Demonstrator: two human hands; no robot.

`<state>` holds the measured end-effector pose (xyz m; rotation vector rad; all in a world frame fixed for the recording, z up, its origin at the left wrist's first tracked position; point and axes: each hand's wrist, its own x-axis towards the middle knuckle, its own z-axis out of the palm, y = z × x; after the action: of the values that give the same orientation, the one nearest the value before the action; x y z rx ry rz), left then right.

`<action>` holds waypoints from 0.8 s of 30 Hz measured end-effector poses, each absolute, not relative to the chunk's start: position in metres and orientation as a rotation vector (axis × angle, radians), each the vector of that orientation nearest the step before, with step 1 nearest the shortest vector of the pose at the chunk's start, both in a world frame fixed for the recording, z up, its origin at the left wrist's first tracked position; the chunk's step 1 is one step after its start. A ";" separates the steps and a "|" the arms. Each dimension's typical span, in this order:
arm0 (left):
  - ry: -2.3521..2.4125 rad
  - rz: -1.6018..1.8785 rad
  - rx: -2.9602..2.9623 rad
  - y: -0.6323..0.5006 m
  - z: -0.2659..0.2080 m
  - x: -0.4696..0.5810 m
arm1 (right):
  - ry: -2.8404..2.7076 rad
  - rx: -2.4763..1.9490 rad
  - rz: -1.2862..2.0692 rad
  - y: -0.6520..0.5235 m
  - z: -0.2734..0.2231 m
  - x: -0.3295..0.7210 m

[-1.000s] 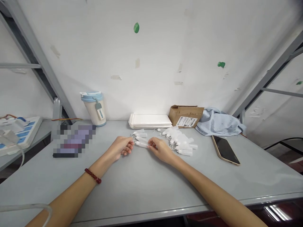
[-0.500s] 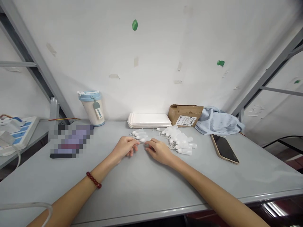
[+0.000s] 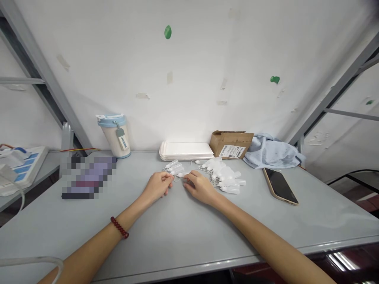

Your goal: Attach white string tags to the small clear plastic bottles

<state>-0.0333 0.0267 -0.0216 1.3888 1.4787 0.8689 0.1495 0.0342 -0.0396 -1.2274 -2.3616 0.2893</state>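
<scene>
Two bare hands meet near the middle of the grey tabletop (image 3: 166,244), close over a small translucent plastic tube (image 3: 183,174) with a white tip. The tube lies between the fingertips, its tip toward the left. From where I stand, the left hand (image 3: 156,186) has thumb and forefinger pressed together, apparently nipping the thin white loop (image 3: 177,180) that trails from that tip. The right hand (image 3: 199,187) bends its fingers over the tube's other end; whether they truly grip it or only steady it, I can't tell.

Just beyond the left fingers sits a little cluster of similar tubes (image 3: 177,169), and a larger heap of them (image 3: 225,173) spreads to the right, near the right knuckles. Behind stand a white flat stack (image 3: 187,150) and an open cardboard box (image 3: 232,145).

What might spoil things, I'd judge, is that loop: so fine that a loose pinch could let it slip, and a sharp tug could turn the tube out of the right fingers. The cluster lies so near that its own loops could snag on this one. A careless swing of the right wrist could also scatter the heap, perhaps toward the smartphone (image 3: 280,186).
</scene>
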 end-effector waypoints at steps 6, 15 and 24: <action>1.504 0.940 1.388 0.028 -0.020 -0.035 | -2.396 -1.110 0.241 0.036 -0.042 0.151; 1.506 0.934 1.396 0.028 -0.019 -0.038 | -2.429 -1.027 0.247 0.036 -0.041 0.150; 1.504 1.009 1.347 0.028 -0.020 -0.036 | -2.380 -1.201 -0.004 0.050 -0.030 0.165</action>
<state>-0.0362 0.0278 -0.0200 1.3466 1.5039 1.0088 0.1653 0.0499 -0.0305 -1.2012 -2.3801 -0.0040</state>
